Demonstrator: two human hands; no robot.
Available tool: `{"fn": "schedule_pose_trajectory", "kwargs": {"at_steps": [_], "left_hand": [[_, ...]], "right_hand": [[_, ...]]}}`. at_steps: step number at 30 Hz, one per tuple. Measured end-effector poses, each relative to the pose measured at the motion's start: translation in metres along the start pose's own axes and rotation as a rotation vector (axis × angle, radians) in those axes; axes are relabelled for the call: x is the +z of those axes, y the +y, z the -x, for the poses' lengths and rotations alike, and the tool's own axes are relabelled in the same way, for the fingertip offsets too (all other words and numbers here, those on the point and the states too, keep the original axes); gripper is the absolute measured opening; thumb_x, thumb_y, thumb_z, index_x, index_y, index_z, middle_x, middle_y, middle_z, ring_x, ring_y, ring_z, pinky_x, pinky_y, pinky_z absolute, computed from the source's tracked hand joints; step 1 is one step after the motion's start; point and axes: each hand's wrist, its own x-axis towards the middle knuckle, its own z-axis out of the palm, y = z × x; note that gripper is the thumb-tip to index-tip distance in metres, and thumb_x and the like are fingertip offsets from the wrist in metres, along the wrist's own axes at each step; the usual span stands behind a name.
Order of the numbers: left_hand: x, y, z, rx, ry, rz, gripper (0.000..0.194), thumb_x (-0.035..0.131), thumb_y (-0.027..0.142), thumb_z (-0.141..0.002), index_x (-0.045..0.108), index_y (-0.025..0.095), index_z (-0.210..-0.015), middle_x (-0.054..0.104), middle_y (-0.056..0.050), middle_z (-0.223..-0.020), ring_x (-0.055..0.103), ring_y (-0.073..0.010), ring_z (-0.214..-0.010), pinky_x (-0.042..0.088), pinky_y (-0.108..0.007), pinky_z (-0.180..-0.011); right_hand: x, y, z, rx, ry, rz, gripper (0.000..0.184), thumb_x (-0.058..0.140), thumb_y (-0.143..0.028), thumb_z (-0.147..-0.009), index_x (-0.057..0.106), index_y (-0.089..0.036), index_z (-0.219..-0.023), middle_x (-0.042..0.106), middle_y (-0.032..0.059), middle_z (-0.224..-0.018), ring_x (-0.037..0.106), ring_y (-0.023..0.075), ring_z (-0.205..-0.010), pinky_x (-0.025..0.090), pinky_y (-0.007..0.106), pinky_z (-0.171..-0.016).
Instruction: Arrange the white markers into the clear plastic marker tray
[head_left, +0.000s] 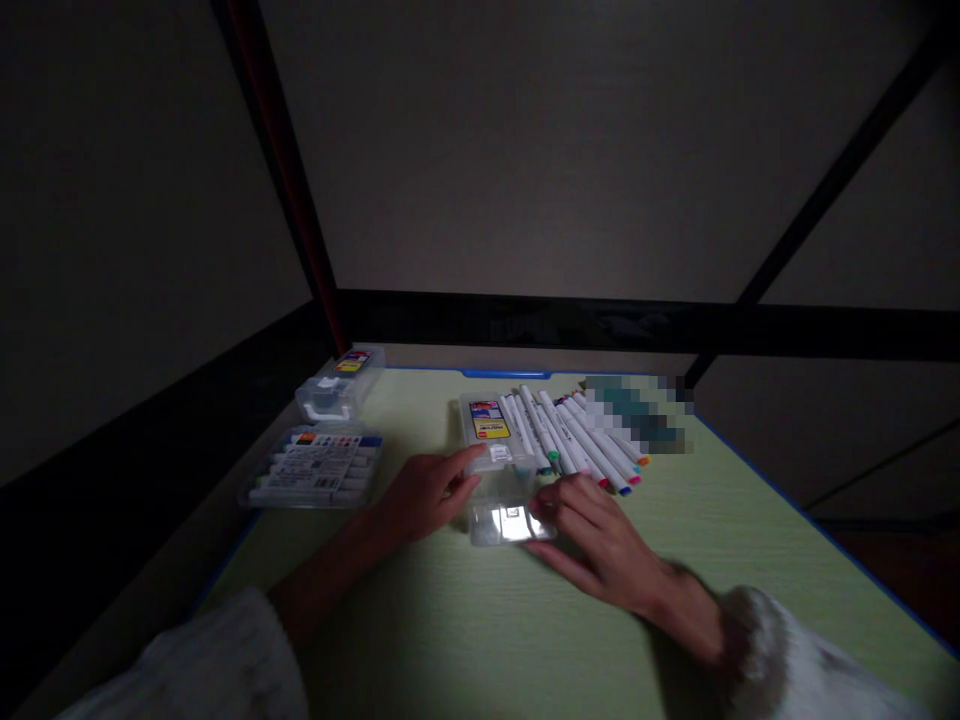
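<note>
A clear plastic marker case [480, 482] stands in the middle of the table, its end flap [499, 525] folded down toward me. My left hand [426, 497] steadies the case from the left, index finger on the top by the white latch and thumb against the side. On the right, my right hand [596, 530] has curled fingers at the flap's right edge, with the thumb below it. A coloured label [489, 420] covers part of the case's top. Loose white markers [577, 440] with coloured ends lie in a spread right beside the case.
At the table's left edge is a clear case filled with markers [315, 470]. Behind it stands another clear case with a handle [341, 388]. A pixelated patch hides the far right. The pale green table [442, 640] has a blue rim; a wall rises behind.
</note>
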Motion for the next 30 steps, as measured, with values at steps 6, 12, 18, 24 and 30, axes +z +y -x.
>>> {"fn": "schedule_pose_trajectory", "kwargs": {"at_steps": [6,12,18,24,30], "left_hand": [[-0.001,-0.001,-0.002,-0.086,0.034,0.046,0.034,0.046,0.024,-0.08,0.053,0.017,-0.113,0.057,0.004,-0.058,0.051,-0.0076,-0.05,0.037,-0.017,-0.052],[-0.006,0.0,-0.004,-0.144,0.04,0.087,0.035,0.043,0.025,-0.081,0.052,0.016,-0.114,0.056,0.004,-0.06,0.05,-0.0081,-0.053,0.038,-0.018,-0.055],[-0.009,0.003,-0.006,-0.182,0.082,0.136,0.034,0.04,0.027,-0.082,0.053,0.015,-0.111,0.053,0.004,-0.06,0.049,-0.0085,-0.054,0.038,-0.019,-0.056],[-0.011,0.005,-0.007,-0.208,0.082,0.18,0.035,0.039,0.029,-0.081,0.053,0.014,-0.11,0.052,0.004,-0.059,0.047,-0.0089,-0.053,0.036,-0.019,-0.054],[-0.011,0.005,-0.007,-0.211,0.095,0.246,0.036,0.037,0.032,-0.082,0.053,0.012,-0.108,0.051,0.004,-0.058,0.045,-0.0091,-0.053,0.035,-0.019,-0.053]], "right_hand": [[0.002,0.001,0.002,-0.065,-0.02,-0.066,0.012,0.05,-0.025,-0.084,0.051,-0.014,-0.088,0.056,0.0068,-0.081,0.045,0.0177,-0.076,0.039,0.031,-0.066],[0.004,-0.002,0.002,-0.126,-0.091,-0.107,0.012,0.048,-0.024,-0.085,0.052,-0.014,-0.081,0.056,0.0055,-0.077,0.043,0.0161,-0.073,0.037,0.03,-0.064],[0.008,-0.004,0.001,-0.15,-0.138,-0.081,0.02,0.042,-0.022,-0.087,0.055,-0.016,-0.074,0.053,0.003,-0.068,0.042,0.0147,-0.068,0.036,0.028,-0.063],[0.01,-0.004,0.001,-0.168,-0.136,-0.056,0.024,0.041,-0.017,-0.087,0.055,-0.016,-0.068,0.051,0.0018,-0.062,0.039,0.0141,-0.063,0.034,0.028,-0.06],[0.012,-0.004,0.002,-0.166,-0.134,-0.045,0.025,0.043,-0.016,-0.086,0.054,-0.016,-0.064,0.05,0.0015,-0.061,0.038,0.0136,-0.062,0.032,0.027,-0.059]]}}
